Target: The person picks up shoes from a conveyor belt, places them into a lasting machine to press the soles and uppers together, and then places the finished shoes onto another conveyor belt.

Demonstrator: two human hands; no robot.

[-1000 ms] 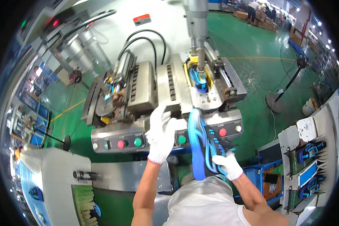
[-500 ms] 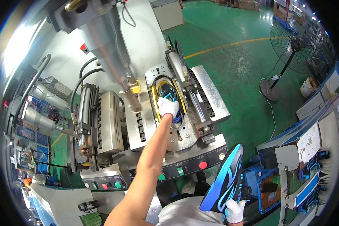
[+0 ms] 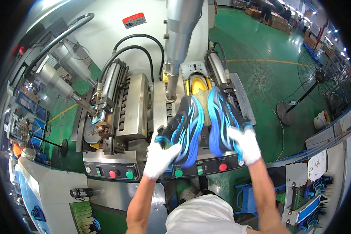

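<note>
In my gloved left hand (image 3: 160,159) is a black sneaker (image 3: 186,134) with a blue-purple sole, gripped at its heel end. My gloved right hand (image 3: 245,145) grips a matching sneaker (image 3: 220,124) the same way. The two shoes hang side by side, toes pointing away and soles turned toward each other, over the front of a metal pressing machine. Between and beyond their toes shows the machine's cradle with a yellow pad (image 3: 199,85). The shoes cover the cradle's nearer part.
Left of the cradle, a steel press column (image 3: 172,82) comes down. Farther left is a second pressing station (image 3: 134,111). A control panel (image 3: 199,167) with coloured buttons runs along the front. A standing fan (image 3: 284,111) is on the green floor; racks with more shoes (image 3: 314,195) are at right.
My left hand has come out of the cradle with a sneaker, leaving the yellow pad showing. My right hand has raised the other sneaker beside it. The view has turned left.
</note>
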